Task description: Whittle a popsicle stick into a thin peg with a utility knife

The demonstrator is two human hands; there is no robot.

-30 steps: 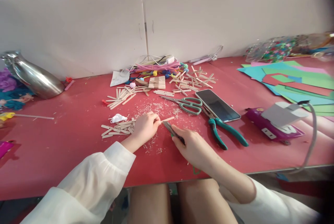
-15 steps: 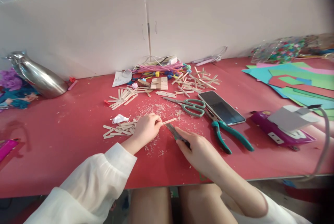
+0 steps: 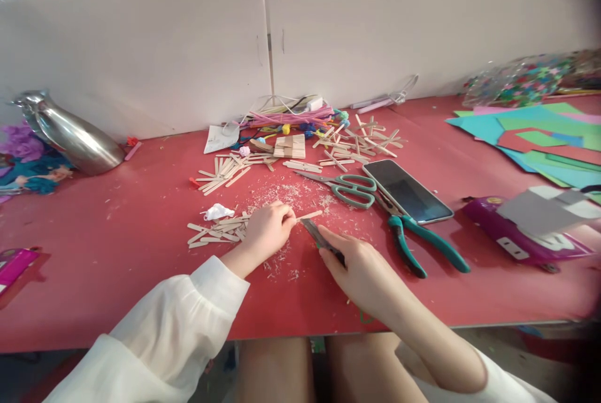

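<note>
Mid-frame, pale flat wooden stick point(image 3: 310, 216) pinched by left hand point(image 3: 270, 228): likely light, snappable, best end-held; grey-bladed knife point(image 3: 319, 237) gripped by right hand point(image 3: 359, 265).

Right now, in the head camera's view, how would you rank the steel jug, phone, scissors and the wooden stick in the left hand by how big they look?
Largest to smallest:
1. Steel jug
2. Phone
3. Scissors
4. Wooden stick, counting only what shows beyond the left hand
</note>
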